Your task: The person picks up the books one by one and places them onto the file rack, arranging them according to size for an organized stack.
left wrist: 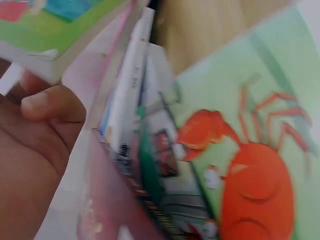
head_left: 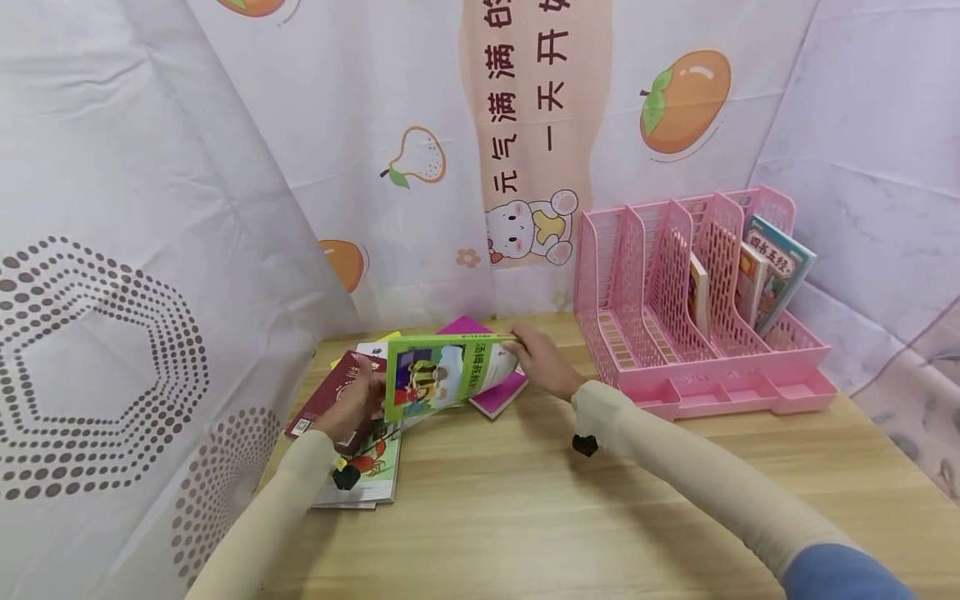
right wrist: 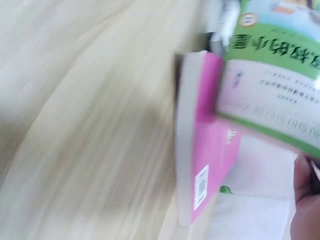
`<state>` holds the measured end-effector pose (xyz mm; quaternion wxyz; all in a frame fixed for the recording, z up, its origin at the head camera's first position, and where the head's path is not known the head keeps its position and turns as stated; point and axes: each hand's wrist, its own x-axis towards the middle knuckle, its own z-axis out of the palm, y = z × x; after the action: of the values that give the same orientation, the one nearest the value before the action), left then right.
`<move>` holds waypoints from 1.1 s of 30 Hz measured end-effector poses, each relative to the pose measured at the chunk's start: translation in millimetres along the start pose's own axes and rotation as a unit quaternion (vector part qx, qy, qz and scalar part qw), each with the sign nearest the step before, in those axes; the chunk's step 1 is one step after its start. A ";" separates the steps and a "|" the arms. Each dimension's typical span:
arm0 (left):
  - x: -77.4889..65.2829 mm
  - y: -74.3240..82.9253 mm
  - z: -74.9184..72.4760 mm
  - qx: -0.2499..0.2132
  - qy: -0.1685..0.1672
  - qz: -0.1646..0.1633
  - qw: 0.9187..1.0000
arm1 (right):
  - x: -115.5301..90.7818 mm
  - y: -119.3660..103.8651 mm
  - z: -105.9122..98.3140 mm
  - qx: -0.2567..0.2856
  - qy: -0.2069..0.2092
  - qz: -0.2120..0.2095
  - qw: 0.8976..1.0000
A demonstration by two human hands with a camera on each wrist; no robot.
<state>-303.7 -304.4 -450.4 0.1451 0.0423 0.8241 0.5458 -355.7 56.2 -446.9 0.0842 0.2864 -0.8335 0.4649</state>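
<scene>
A green picture book (head_left: 431,379) is held tilted above a pile of books, its illustrated cover facing me. My right hand (head_left: 543,362) pinches its upper right corner; in the right wrist view the thumb lies at the green edge. At its left edge, my left hand (head_left: 356,404) grips the book, with some fingers hidden. Under the left hand lie a dark red book (head_left: 326,396) and a book with a crab cover (head_left: 378,467), whose red crab (left wrist: 257,192) fills much of the left wrist view. Behind the green book is a magenta book (head_left: 498,396), also a pink cover (right wrist: 212,145) from the right wrist.
A pink file rack (head_left: 720,387) with upright dividers stands at the back right. Several books stand in its right slots, including a teal one (head_left: 780,267). The wooden table (head_left: 495,517) meets printed curtains (head_left: 420,242) behind and at the sides.
</scene>
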 end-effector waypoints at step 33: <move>16.5 -13.7 84.1 -0.326 0.012 0.031 0.945 | -30.7 0.7 14.3 0.429 -0.082 0.233 0.869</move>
<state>-294.3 -231.5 -496.5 0.1240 0.0113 0.6011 0.7894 -329.0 57.0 -467.8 -0.2263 0.1286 -0.5982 0.7579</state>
